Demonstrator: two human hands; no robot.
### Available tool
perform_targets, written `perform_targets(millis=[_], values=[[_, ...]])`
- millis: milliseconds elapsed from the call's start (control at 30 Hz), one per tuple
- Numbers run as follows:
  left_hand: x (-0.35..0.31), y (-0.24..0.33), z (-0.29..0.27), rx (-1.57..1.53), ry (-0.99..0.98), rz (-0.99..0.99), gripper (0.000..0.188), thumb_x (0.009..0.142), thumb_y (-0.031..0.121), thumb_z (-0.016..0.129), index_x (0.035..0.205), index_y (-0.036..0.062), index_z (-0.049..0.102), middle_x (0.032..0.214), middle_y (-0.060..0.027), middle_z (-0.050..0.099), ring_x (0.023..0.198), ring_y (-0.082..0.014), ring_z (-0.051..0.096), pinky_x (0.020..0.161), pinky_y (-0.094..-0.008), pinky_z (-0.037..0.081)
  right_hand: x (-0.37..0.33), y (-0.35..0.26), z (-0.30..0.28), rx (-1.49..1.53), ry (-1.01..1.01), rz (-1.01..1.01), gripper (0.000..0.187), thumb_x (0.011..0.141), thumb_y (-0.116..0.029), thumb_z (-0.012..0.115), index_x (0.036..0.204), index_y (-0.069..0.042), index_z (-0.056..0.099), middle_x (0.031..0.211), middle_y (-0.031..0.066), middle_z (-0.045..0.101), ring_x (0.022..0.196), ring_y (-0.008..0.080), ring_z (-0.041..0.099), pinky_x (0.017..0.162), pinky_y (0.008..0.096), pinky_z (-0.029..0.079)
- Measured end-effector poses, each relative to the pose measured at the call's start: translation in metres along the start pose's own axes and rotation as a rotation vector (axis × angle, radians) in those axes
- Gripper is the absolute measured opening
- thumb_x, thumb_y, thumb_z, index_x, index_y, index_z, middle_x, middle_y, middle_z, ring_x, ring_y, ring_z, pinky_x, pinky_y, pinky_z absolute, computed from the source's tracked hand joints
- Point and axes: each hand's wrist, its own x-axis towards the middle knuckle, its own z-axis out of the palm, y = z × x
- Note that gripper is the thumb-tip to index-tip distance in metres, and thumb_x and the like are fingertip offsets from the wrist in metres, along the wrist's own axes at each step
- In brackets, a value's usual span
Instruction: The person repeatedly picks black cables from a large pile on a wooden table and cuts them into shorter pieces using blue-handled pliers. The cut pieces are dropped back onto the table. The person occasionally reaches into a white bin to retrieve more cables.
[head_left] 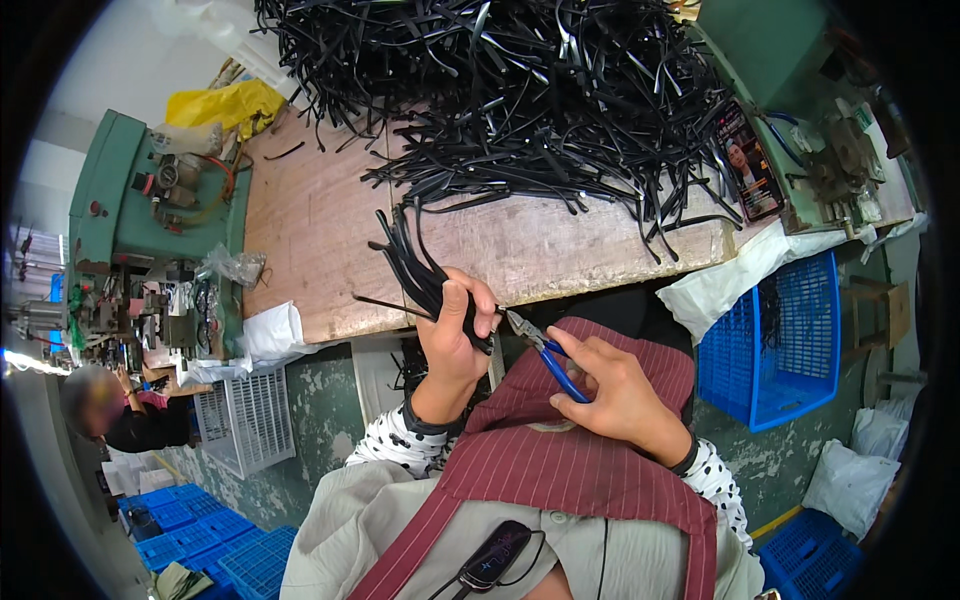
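My left hand [455,335] is closed around a bundle of thin black eyeglass temples [405,260], which fan out up and to the left over the table's front edge. In my right hand [620,390] is a pair of blue-handled nippers [552,358]. Their metal jaws point at the fingertips of my left hand, close to the end of one temple; whether they touch it I cannot tell. A large heap of similar black temples [540,130] covers the back of the wooden table [310,220].
Green machines [115,190] flank the table on the left and right [770,60]. A phone [750,165] leans at the heap's right side. Blue crate [770,345] stands below right, a white crate [245,420] below left. Another person [150,420] sits at far left.
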Motion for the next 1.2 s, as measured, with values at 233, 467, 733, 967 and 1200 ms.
perform_targets(millis=[233,467,733,967,1200], values=[[0.047,-0.027,-0.060,1.255,0.005,0.366,0.029,0.076,0.000,0.069,0.104,0.0013,0.062,0.094,-0.0163,0.062,0.088,-0.0348,0.062,0.075,-0.0351,0.049,-0.004,0.000,0.001,-0.042,-0.002,0.086,0.079,0.069,-0.021,0.080,0.140,-0.011,0.048,0.083,0.0108,0.057,0.073,0.0274,0.063,0.069,0.0380,0.054],[0.098,-0.029,0.003,1.692,-0.415,0.661,0.039,0.065,0.001,0.066,0.102,0.0110,0.067,0.088,-0.0090,0.057,0.081,-0.0284,0.059,0.070,-0.0384,0.042,-0.004,-0.002,0.000,-0.072,0.053,0.010,0.081,0.068,-0.022,0.081,0.140,-0.010,0.048,0.087,0.0110,0.056,0.076,0.0282,0.063,0.067,0.0390,0.053],[0.157,-0.038,-0.003,1.795,-0.278,0.934,0.013,0.069,0.000,0.060,0.079,0.0079,0.059,0.082,-0.0075,0.058,0.076,-0.0269,0.059,0.067,-0.0399,0.038,-0.011,0.012,0.006,-0.161,0.061,0.016,0.083,0.066,-0.025,0.082,0.140,-0.009,0.048,0.092,0.0117,0.056,0.079,0.0283,0.063,0.068,0.0401,0.054],[0.103,-0.015,-0.039,1.504,-0.053,0.369,0.028,0.074,0.002,0.067,0.101,0.0035,0.059,0.093,-0.0156,0.064,0.090,-0.0351,0.062,0.077,-0.0384,0.046,-0.007,0.017,0.010,-0.160,0.058,0.024,0.082,0.067,-0.027,0.081,0.140,-0.009,0.048,0.092,0.0118,0.056,0.081,0.0279,0.063,0.069,0.0399,0.054],[0.079,-0.023,-0.065,1.034,0.087,0.390,0.017,0.089,0.013,0.070,0.095,0.0009,0.059,0.087,-0.0070,0.061,0.070,-0.0185,0.056,0.066,-0.0282,0.045,-0.003,0.015,0.013,-0.197,0.064,0.021,0.084,0.066,-0.027,0.082,0.140,-0.010,0.047,0.092,0.0118,0.055,0.081,0.0281,0.062,0.070,0.0396,0.053]])
